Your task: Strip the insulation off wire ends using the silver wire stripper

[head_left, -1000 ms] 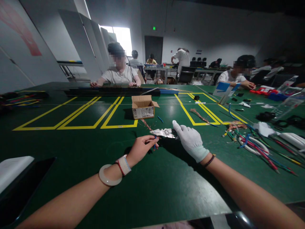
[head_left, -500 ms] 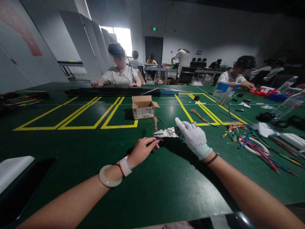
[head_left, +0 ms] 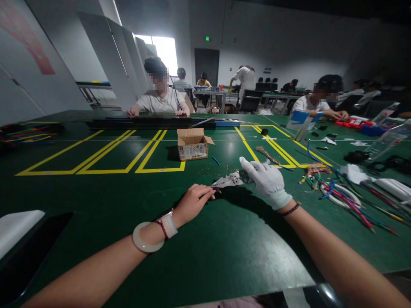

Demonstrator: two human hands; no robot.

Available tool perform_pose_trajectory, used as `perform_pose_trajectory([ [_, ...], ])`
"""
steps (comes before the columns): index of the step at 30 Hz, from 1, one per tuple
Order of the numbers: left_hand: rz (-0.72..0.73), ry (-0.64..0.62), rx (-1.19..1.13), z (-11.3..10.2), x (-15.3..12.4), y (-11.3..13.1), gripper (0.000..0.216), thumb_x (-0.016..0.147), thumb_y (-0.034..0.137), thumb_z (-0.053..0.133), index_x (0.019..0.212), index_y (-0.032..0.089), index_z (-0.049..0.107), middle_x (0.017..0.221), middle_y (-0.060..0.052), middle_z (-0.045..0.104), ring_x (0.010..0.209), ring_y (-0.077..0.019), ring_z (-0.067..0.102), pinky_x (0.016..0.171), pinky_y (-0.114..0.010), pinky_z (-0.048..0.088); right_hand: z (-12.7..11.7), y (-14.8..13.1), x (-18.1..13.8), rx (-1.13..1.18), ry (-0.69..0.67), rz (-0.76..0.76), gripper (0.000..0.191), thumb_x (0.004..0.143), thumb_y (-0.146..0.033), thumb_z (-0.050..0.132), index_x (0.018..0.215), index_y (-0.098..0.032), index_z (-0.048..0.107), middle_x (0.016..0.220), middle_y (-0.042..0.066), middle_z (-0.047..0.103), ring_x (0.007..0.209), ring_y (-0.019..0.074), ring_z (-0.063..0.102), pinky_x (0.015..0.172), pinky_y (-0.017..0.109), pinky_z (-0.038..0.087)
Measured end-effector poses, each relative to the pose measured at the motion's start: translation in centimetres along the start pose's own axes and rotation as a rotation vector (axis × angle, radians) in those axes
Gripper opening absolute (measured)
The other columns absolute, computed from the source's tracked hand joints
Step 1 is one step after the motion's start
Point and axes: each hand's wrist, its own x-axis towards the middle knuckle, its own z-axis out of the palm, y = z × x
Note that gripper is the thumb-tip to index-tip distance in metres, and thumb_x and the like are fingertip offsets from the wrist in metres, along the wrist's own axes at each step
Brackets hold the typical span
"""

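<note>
My right hand, in a white glove, grips the handles of a silver wire stripper held just above the green table. My bare left hand pinches a short piece of wire at the tool's jaw tip; the wire itself is mostly hidden by my fingers. A bangle and a woven band sit on my left wrist. Tiny copper strand bits lie on the table just beyond the tool.
An open cardboard box stands ahead inside yellow floor-tape lines. Coloured wires and copper strands lie to the right. A dark tray with white paper is at the near left. Other people sit across the table.
My right hand and the stripper shifted to the right and tilted. The copper strand that stuck up at the jaws half a second ago is gone. My left hand stayed at the jaw tip.
</note>
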Motion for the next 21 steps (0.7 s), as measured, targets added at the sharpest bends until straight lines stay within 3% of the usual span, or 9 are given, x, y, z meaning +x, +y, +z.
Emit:
perform_pose_trajectory([
  [8,-0.019,-0.028,0.010,-0.2,0.1,-0.1,0.021,0.092,0.022,0.051,0.087,0.021,0.071,0.088,-0.003,0.073,0.084,-0.0195,0.061,0.080,-0.032,0.044,0.1,0.3,-0.2,0.074,-0.023,-0.043,0.052,0.089,-0.015,0.045,0.139,-0.025,0.043,0.099,0.005,0.063,0.075,0.0170,0.053,0.069,0.030,0.032],
  [16,0.109,-0.045,0.040,0.2,-0.3,-0.5,0.028,0.090,0.011,0.050,0.108,0.022,0.068,0.105,-0.006,0.072,0.094,-0.0204,0.063,0.085,-0.037,0.045,0.1,0.9,-0.3,0.090,0.031,-0.069,0.068,0.084,-0.011,0.045,0.148,-0.026,0.026,0.119,0.006,0.059,0.085,0.0174,0.054,0.060,0.027,0.034],
  [21,0.151,-0.069,0.041,0.1,-0.4,-0.6,0.031,0.090,0.009,0.048,0.111,0.022,0.067,0.107,-0.006,0.072,0.095,-0.0203,0.063,0.087,-0.038,0.045,0.1,1.1,-0.4,0.102,0.034,-0.079,0.062,0.086,-0.013,0.045,0.145,-0.024,0.034,0.115,0.006,0.061,0.081,0.0170,0.054,0.059,0.028,0.031],
])
